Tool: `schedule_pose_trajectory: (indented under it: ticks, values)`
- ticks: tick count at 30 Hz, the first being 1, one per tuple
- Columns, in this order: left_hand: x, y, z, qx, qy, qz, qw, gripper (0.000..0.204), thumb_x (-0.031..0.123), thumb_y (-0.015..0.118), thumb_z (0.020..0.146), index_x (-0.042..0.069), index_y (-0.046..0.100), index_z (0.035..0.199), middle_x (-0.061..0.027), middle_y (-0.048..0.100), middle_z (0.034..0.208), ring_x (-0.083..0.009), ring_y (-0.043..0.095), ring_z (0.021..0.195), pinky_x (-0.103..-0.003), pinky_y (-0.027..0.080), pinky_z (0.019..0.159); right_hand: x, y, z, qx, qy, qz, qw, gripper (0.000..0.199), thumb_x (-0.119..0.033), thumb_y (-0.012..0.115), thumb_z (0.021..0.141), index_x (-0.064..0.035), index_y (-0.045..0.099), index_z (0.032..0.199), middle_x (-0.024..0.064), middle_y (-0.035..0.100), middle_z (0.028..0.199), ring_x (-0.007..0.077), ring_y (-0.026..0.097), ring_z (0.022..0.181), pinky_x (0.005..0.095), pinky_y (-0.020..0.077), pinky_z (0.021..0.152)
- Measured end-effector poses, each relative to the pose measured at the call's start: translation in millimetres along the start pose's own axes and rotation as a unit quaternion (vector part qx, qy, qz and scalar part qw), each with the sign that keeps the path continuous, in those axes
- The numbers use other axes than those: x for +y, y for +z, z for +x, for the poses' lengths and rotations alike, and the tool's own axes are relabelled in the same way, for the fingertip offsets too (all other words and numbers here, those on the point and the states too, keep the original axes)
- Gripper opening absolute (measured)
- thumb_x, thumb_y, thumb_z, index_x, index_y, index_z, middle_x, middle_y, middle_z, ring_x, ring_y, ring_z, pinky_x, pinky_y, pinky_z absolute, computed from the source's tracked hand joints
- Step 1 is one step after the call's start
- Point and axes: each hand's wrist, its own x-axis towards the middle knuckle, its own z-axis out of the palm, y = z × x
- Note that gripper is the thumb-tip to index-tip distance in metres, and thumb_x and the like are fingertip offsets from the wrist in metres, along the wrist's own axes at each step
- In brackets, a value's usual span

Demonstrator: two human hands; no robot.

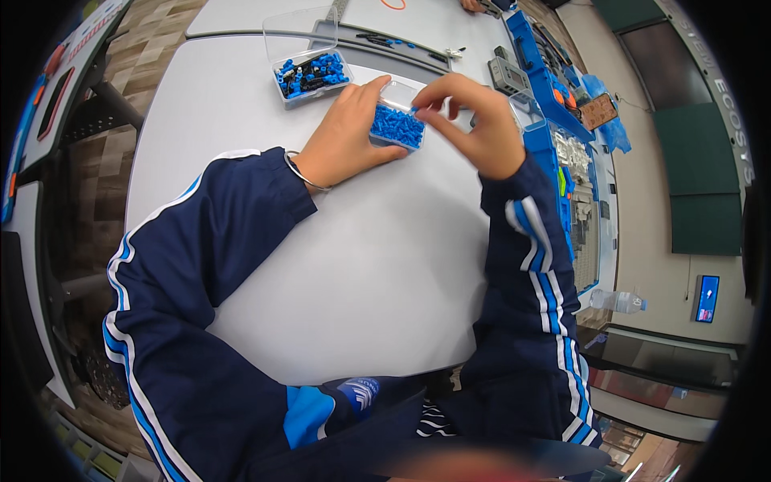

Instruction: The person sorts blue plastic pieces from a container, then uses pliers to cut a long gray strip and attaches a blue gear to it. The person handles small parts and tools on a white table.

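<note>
A small clear plastic box [399, 128] full of tiny blue connector pegs stands on the white table, its clear lid [399, 94] raised at the far side. My left hand [347, 132] grips this box from the left, thumb along the near side and fingers reaching toward the lid. Over the box's right edge, my right hand [474, 120] is closed in a pinch, with a bit of blue, seemingly a small blue peg [414, 110], at the fingertips. Just beyond my left hand sits a larger open clear box [312, 76] of mixed blue, black and white pieces.
A grey tray [373, 58] with black and blue parts lies at the back. Along the right stand blue bins [546, 76] of parts and a grey boxy device [509, 76]. A clear water bottle [617, 301] is beyond my right forearm. Another person's hand [474, 6] shows at the far edge.
</note>
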Motion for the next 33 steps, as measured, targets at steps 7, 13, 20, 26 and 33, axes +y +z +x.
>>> schedule_pose_trajectory:
  ticks: [7, 13, 20, 26, 33]
  values:
    - [0, -1, 1, 0.009, 0.017, 0.003, 1.0, 0.097, 0.028, 0.09, 0.072, 0.0, 0.037, 0.148, -0.0185, 0.057, 0.117, -0.0328, 0.054, 0.113, -0.039, 0.046, 0.099, 11, 24, 15, 0.055, -0.162, -0.214, 0.962, 0.021, -0.005, 0.08, 0.079, -0.0085, 0.073, 0.098, 0.0049, 0.07, 0.095, 0.0227, 0.062, 0.088, 0.0324, 0.0504, 0.075]
    - [1, 0, 0, 0.004, 0.009, 0.01, 1.0, 0.097, 0.027, 0.09, 0.071, -0.001, 0.037, 0.148, -0.0197, 0.056, 0.115, -0.0321, 0.056, 0.111, -0.038, 0.047, 0.098, 83, -5, 71, 0.117, -0.09, -0.134, 0.98, 0.013, -0.014, 0.075, 0.09, -0.0086, 0.077, 0.102, 0.0048, 0.076, 0.092, 0.0144, 0.069, 0.079, 0.0259, 0.054, 0.069]
    - [-1, -1, 2, 0.011, 0.018, 0.016, 1.0, 0.099, 0.03, 0.09, 0.071, -0.001, 0.036, 0.149, -0.0202, 0.055, 0.115, -0.0324, 0.055, 0.112, -0.037, 0.047, 0.099, 173, 31, 113, 0.03, 0.002, -0.249, 0.968, 0.02, -0.005, 0.077, 0.08, -0.0082, 0.077, 0.099, 0.0093, 0.071, 0.094, 0.0229, 0.071, 0.082, 0.0335, 0.0556, 0.076]
    - [-2, 2, 1, 0.002, 0.003, 0.015, 1.0, 0.099, 0.032, 0.089, 0.071, -0.001, 0.037, 0.148, -0.0195, 0.056, 0.115, -0.0324, 0.055, 0.112, -0.038, 0.047, 0.099, 177, 38, 107, 0.039, -0.012, -0.198, 0.979, 0.018, -0.001, 0.074, 0.081, -0.0068, 0.077, 0.097, 0.0095, 0.071, 0.093, 0.0235, 0.071, 0.082, 0.034, 0.0559, 0.074]
    - [3, -2, 2, 0.001, -0.002, 0.007, 1.0, 0.097, 0.028, 0.09, 0.071, -0.001, 0.038, 0.148, -0.0191, 0.056, 0.115, -0.0324, 0.055, 0.111, -0.038, 0.046, 0.1, 172, 36, 104, 0.028, 0.034, -0.178, 0.983, 0.01, -0.004, 0.075, 0.08, -0.0066, 0.076, 0.09, 0.0116, 0.069, 0.091, 0.0303, 0.069, 0.084, 0.0377, 0.055, 0.077]
